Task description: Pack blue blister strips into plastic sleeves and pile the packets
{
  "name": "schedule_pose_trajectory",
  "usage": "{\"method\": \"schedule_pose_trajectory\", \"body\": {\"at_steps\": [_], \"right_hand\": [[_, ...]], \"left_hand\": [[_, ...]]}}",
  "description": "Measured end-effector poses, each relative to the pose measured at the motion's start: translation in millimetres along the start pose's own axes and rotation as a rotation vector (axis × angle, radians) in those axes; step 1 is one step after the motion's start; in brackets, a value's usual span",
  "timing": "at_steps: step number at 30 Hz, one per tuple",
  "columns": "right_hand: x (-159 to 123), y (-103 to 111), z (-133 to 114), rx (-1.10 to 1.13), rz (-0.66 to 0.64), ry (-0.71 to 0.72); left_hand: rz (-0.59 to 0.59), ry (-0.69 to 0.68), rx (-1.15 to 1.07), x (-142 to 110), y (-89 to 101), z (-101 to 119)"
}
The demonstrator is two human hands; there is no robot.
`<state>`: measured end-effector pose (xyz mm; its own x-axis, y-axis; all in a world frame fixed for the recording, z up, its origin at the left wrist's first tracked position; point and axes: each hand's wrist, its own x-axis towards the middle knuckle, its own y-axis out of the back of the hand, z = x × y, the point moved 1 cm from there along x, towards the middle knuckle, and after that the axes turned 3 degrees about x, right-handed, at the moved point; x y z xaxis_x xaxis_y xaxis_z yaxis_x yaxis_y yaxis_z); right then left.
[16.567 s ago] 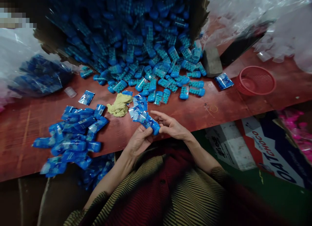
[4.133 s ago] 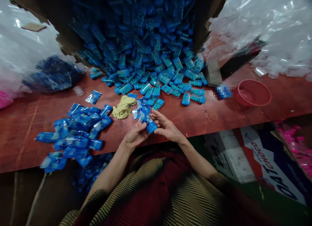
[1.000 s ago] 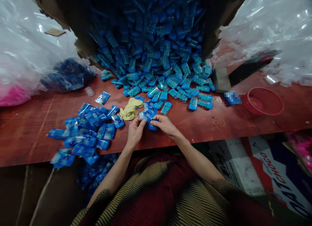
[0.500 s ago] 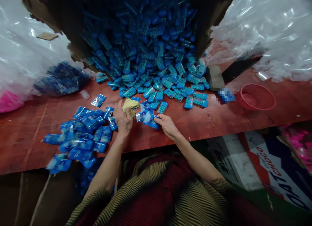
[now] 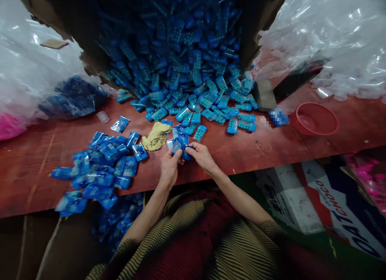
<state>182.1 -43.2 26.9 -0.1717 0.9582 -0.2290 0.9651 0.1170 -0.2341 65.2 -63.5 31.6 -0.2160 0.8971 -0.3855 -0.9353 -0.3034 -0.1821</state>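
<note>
Between my two hands is a blue printed plastic sleeve, pinched at its near edge. My left hand grips its left side with thumb and fingers, and my right hand grips the right side. More blue sleeves lie just beyond, partly hidden by the one I hold. A crumpled yellow cloth rests on the table beyond my left hand. To the left is a heap of wrapped blue packs. Clear containers of blue balls with blue caps spill toward my hands.
The containers pour from a torn cardboard box on the red table. At the right stand a red plastic basket and a grey block. Clear plastic bags flank the box. Cartons sit below the table's edge.
My left hand has let go of the yellow cloth, leaving it on the table. It has moved right and nearer to me, taking hold of the sleeve beside my right hand.
</note>
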Motion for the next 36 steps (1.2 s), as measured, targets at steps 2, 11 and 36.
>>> {"method": "schedule_pose_trajectory", "body": {"at_steps": [2,11,36], "right_hand": [[-0.2,0.3,0.7,-0.034,-0.012,0.012],[2.2,-4.3,6.0,-0.216,0.039,0.097],[1.7,18.0,-15.8,-0.492,0.019,0.287]], "left_hand": [[0.036,-0.018,0.007,-0.4,-0.6,-1.5],[0.098,-0.04,-0.098,-4.4,-13.4,3.0],[-0.006,0.445,-0.277,-3.5,3.3,4.9]]}}
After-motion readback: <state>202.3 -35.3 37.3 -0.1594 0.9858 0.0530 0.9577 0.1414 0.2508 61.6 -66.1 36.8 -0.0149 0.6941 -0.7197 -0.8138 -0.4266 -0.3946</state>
